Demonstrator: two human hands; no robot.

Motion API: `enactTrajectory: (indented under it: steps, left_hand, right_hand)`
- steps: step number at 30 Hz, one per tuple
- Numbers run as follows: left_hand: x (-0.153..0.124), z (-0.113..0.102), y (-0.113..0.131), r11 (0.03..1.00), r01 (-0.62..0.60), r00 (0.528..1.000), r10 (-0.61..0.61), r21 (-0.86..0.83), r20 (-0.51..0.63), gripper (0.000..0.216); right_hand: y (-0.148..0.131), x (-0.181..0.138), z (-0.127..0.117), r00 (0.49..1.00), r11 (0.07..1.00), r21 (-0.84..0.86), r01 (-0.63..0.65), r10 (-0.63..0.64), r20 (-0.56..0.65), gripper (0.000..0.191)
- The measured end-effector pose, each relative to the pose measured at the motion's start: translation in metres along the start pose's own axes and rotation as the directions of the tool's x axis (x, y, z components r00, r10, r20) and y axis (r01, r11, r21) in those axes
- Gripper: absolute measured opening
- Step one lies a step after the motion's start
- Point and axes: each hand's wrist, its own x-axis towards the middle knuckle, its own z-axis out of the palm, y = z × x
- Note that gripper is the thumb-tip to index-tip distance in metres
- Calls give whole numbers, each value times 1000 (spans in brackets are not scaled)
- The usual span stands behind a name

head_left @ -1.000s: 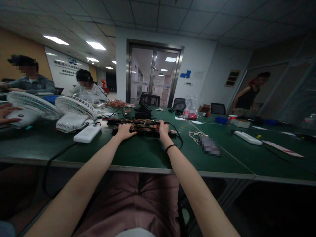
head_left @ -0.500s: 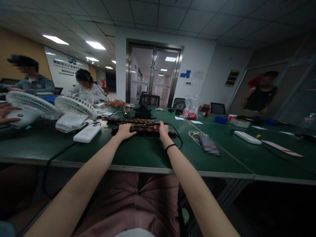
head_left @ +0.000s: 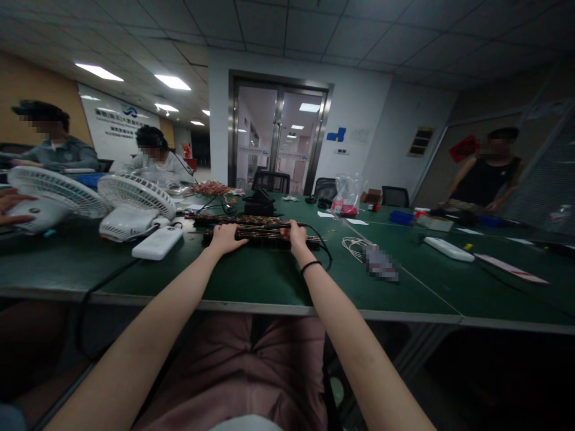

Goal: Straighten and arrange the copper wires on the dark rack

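Observation:
Dark, long strips with copper-coloured lines lie side by side across the table in front of me. My left hand is closed over their left part, fingers on top and thumb stretched along the near edge. In my right hand is a slim black corded tool that looks like a soldering iron, held like a pen and pointing left over the strips. Its black cord loops down to the table on the right. The tool's tip is too small to make out.
Two white fans and a white power bank stand on the left, with another person's hand at the far fan. A black box-like object sits behind the strips. A coiled pale cable and a blurred-out object lie right.
Both my hands stay in nearly the same place on the strips and the tool. The person standing at the far right has shifted slightly to the right.

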Motion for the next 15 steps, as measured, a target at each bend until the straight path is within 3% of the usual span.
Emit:
enactTrajectory:
  steps: [15]
  left_hand:
    - [-1, -1, 1, 1000, 18, 1000, -18, -1, -13, 56]
  right_hand:
    - [1, -1, -1, 1000, 1000, 1, 12, -12, 5, 18]
